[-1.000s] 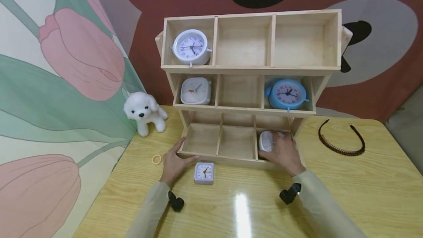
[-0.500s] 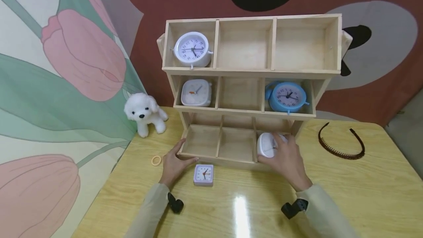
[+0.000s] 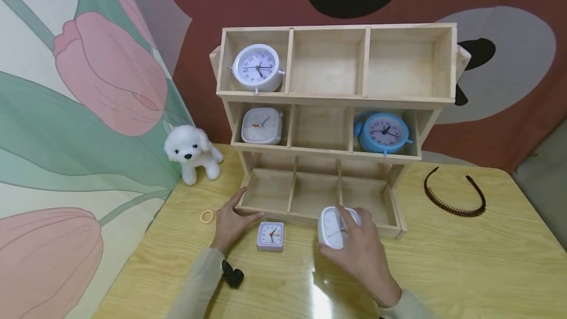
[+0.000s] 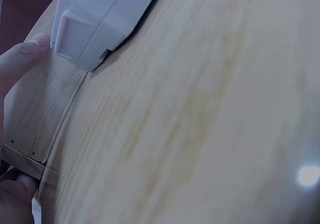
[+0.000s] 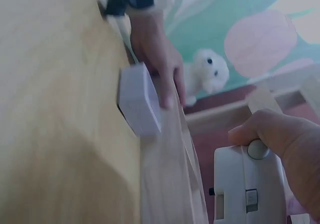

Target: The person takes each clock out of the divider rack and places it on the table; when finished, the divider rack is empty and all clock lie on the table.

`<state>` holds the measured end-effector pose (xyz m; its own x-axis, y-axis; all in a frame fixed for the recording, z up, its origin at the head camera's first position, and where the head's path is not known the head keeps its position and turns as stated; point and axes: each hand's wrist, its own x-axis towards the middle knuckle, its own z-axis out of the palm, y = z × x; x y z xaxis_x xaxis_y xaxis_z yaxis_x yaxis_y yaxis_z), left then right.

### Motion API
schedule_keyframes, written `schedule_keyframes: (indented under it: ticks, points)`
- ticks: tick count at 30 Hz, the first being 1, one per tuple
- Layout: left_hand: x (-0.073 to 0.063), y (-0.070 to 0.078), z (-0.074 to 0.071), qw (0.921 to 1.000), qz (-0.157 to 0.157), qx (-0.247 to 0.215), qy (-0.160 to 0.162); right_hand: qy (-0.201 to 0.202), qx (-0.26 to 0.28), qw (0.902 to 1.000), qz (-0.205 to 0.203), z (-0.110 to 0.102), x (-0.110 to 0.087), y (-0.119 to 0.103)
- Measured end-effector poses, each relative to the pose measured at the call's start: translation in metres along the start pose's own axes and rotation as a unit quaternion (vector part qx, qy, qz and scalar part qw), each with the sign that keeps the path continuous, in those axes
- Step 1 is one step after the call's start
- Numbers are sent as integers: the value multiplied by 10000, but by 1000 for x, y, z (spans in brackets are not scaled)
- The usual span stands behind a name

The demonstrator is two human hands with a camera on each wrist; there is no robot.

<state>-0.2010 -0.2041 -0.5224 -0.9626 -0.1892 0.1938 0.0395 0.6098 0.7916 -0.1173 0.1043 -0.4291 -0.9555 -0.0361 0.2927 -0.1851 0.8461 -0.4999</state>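
My right hand [image 3: 365, 257] grips a white rounded-square alarm clock [image 3: 332, 230], held tilted just in front of the lowest tier of the wooden shelf [image 3: 330, 96]. In the right wrist view the back of this white clock [image 5: 250, 179] shows, with a round knob and a small switch, and the thumb by the knob. My left hand [image 3: 231, 225] touches the lower left corner of the shelf, thumb straight along the front board. Beside that thumb a small lilac square clock [image 3: 270, 237] stands on the table; its side shows in the left wrist view.
On the shelf sit a white round clock [image 3: 258, 69], a white square clock [image 3: 262, 126] and a blue round clock [image 3: 383, 133]. A white plush dog [image 3: 190, 151] and a yellow ring [image 3: 206, 216] are at left. A brown headband [image 3: 456, 206] lies at right.
My right hand has lifted the white clock out of the lower right compartment and carried it left and toward me. The left hand stays at the shelf corner.
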Motion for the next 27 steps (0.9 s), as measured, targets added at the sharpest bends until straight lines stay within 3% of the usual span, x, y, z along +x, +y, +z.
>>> schedule_keyframes:
  ticks: [6,13,27]
  points:
    - [1,0,-2,10000,11,42,-21,-444,125,9989,129,16,-17,-19]
    - [0,-1,-2,10000,-11,4,-79,-618,163,9972,395,41,-22,-26]
    - [0,-1,0,9999,-34,-162,-46,-147,-343,9993,49,76,-27,-20]
